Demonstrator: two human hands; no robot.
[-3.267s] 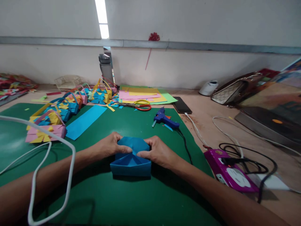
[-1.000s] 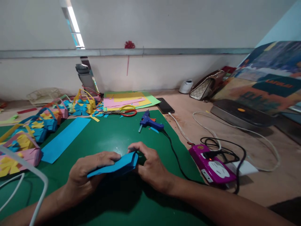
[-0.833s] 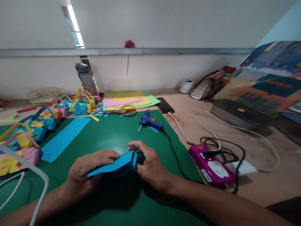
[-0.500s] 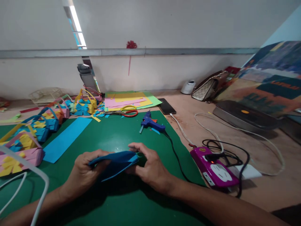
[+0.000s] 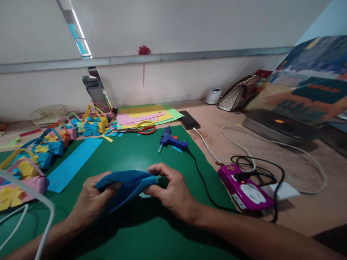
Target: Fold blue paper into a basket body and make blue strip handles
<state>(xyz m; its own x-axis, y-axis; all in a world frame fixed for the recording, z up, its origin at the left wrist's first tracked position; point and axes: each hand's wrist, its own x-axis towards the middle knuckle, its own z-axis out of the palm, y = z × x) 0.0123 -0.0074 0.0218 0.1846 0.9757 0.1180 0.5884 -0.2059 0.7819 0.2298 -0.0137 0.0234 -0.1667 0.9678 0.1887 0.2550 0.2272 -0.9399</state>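
Observation:
A folded piece of blue paper (image 5: 130,184) is held between my two hands above the green mat (image 5: 130,155). My left hand (image 5: 93,196) grips its left end, thumb on the near side and fingers behind. At the right corner, my right hand (image 5: 173,189) pinches the paper between thumb and fingers. The paper bows open a little, with its dark inner side facing me. Beyond my hands lies a blue glue gun (image 5: 172,139) with a clear glue stick in it. A flat blue paper strip (image 5: 76,162) rests to the left.
Several small paper baskets (image 5: 54,144) line the left side. Scissors (image 5: 146,129) and stacked coloured paper (image 5: 151,112) lie at the back. A phone (image 5: 189,120), a purple power strip (image 5: 246,187) and loose cables are on the right. A white bent tube (image 5: 48,216) crosses the left foreground.
My left hand has shifted slightly left and down, and the blue paper tilts and opens differently. My right thumb and fingers have closed onto its corner. The whole view has turned slightly.

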